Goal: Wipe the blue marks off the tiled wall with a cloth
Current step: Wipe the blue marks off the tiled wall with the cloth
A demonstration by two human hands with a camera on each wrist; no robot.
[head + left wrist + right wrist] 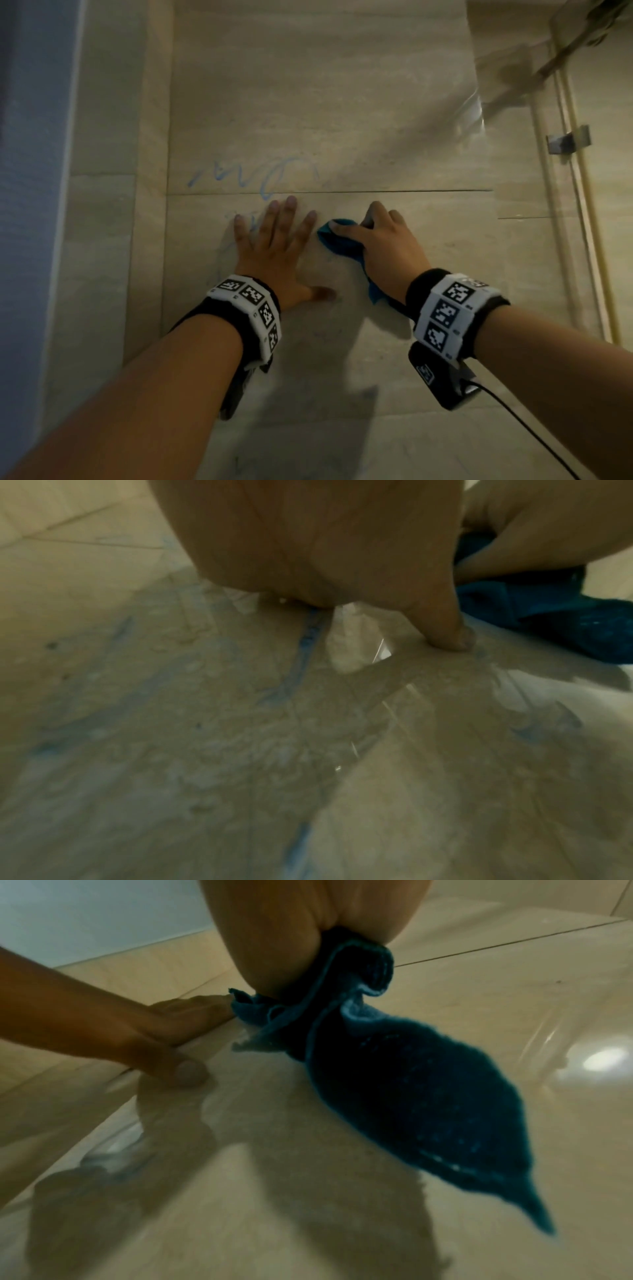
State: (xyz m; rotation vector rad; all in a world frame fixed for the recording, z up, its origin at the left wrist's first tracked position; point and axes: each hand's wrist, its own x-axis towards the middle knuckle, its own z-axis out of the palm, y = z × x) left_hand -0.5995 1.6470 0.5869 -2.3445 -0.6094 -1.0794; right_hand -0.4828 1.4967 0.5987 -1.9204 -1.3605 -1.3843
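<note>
Blue scribbled marks (253, 174) run across the beige tiled wall (342, 102), just above a horizontal grout line. Fainter blue smears (304, 653) lie under and beside my left hand (274, 240), which presses flat on the wall with its fingers spread. My right hand (380, 236) grips a bunched blue cloth (339, 240) and holds it against the tile, right of the left hand's fingertips. The cloth (411, 1085) trails down from the palm to a pointed tail. The left thumb (448, 626) touches the tile next to the cloth (534, 610).
A glass panel (534, 144) with a metal clamp (568, 138) stands at the right. A blue-grey wall edge (30, 171) runs down the left. A black cable (527, 431) hangs from the right wrist unit.
</note>
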